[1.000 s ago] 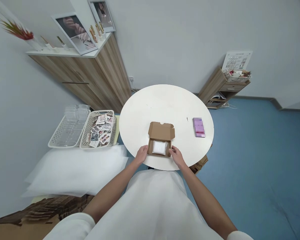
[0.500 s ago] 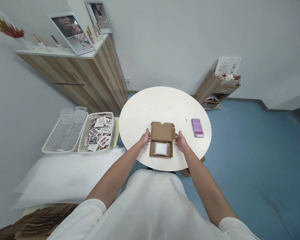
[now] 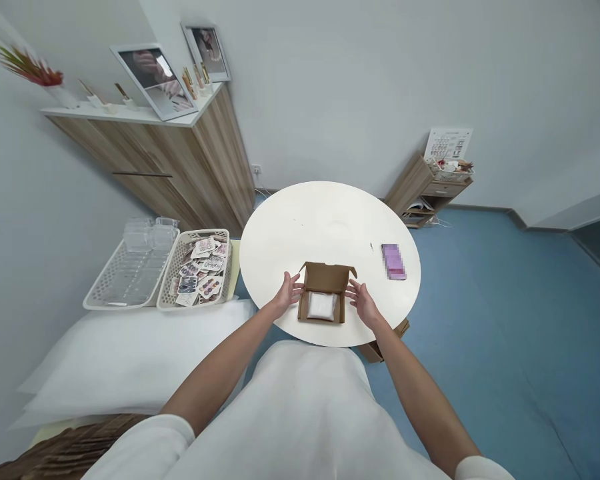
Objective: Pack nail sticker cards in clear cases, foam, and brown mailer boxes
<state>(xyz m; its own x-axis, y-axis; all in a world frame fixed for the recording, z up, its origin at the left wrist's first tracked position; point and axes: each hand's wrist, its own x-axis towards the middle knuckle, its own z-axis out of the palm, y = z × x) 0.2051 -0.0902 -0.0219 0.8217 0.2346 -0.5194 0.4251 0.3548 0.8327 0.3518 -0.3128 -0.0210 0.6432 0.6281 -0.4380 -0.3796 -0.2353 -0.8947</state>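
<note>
A small brown cardboard box (image 3: 329, 277) sits near the front edge of the round white table (image 3: 325, 213), its lid raised partway. Inside lies a white packet (image 3: 322, 306). At the box's left side is my left hand (image 3: 287, 294), fingers spread, their tips by the lid's hinge. My right hand (image 3: 363, 301) is on the other side, fingers apart and tips close to the box's right edge. Whether the fingertips touch the cardboard is hard to tell. Neither hand grasps anything.
A purple item (image 3: 393, 261), partly pixelated, lies at the table's right. Left of the table stand a basket of printed packets (image 3: 200, 267) and a basket of clear plastic cases (image 3: 135, 270). A wooden cabinet (image 3: 220, 153) and a small shelf (image 3: 411, 187) stand behind.
The lid has tilted up from lying back to a steeper angle. Both hands have opened more beside the box. The camera view has shifted slightly.
</note>
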